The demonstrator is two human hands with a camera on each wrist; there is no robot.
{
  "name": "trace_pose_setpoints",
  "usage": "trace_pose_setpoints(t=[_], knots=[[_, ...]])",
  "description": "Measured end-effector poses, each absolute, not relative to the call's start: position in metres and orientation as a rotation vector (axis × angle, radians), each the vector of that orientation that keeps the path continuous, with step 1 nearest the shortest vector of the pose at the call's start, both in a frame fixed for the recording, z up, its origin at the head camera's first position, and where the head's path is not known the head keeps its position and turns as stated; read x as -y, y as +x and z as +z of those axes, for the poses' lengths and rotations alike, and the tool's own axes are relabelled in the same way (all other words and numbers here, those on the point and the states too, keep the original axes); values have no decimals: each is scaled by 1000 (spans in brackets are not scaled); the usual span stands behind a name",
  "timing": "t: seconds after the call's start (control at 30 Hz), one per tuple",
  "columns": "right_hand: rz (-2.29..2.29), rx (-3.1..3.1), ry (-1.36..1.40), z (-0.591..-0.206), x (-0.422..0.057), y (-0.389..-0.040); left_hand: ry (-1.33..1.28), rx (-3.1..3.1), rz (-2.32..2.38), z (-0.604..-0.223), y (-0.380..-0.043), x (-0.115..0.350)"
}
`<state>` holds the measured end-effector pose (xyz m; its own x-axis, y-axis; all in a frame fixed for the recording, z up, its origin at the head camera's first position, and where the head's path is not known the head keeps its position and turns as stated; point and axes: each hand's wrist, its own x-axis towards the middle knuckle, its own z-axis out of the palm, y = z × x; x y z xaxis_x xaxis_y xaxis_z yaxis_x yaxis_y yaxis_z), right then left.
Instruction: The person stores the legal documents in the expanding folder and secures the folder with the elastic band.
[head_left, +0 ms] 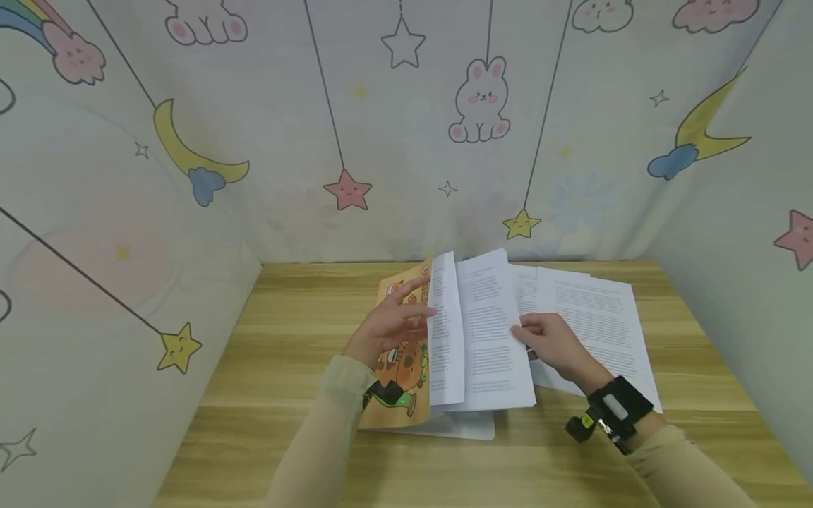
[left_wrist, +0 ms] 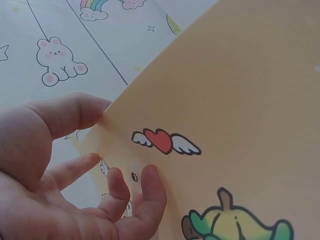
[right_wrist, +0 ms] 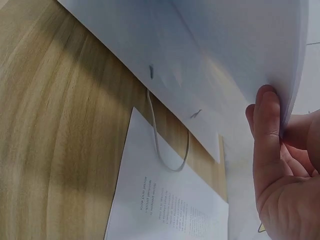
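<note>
An orange folder [head_left: 416, 363] printed with cartoon animals stands partly raised, its cover lifted at the left. My left hand [head_left: 394, 321] holds the cover's free edge, thumb at the edge and fingertips against the printed face in the left wrist view. A stack of printed white sheets [head_left: 492, 339] is tucked beside the cover, over the folder's pale base [head_left: 457, 425]. My right hand [head_left: 551, 344] pinches the stack's right edge between thumb and fingers. From the sheets' underside a thin pale cord loop [right_wrist: 156, 135] hangs out in the right wrist view.
More printed sheets [head_left: 603, 324] lie on the wooden table [head_left: 273, 367] at the right, partly under my right hand. Cartoon-patterned walls [head_left: 406, 141] enclose the table at the back and sides.
</note>
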<state>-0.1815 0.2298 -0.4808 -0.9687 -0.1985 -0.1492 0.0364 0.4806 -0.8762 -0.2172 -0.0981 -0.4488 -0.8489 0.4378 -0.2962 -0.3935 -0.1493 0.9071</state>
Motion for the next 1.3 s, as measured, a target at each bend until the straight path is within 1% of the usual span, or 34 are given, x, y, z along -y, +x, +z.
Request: trace_pose_setpoints(t=[0.47, 1.03, 1.3], knots=[[-1463, -2385, -200, -472, -225, -186, 52, -1619, 2016, -451, -218, 98], [-1494, -2404, -162, -481, -209, -190, 54, -1616, 2024, -452, -219, 98], [-1510, -2399, -194, -482, -198, -193, 53, -1598, 2027, -452, -220, 96]])
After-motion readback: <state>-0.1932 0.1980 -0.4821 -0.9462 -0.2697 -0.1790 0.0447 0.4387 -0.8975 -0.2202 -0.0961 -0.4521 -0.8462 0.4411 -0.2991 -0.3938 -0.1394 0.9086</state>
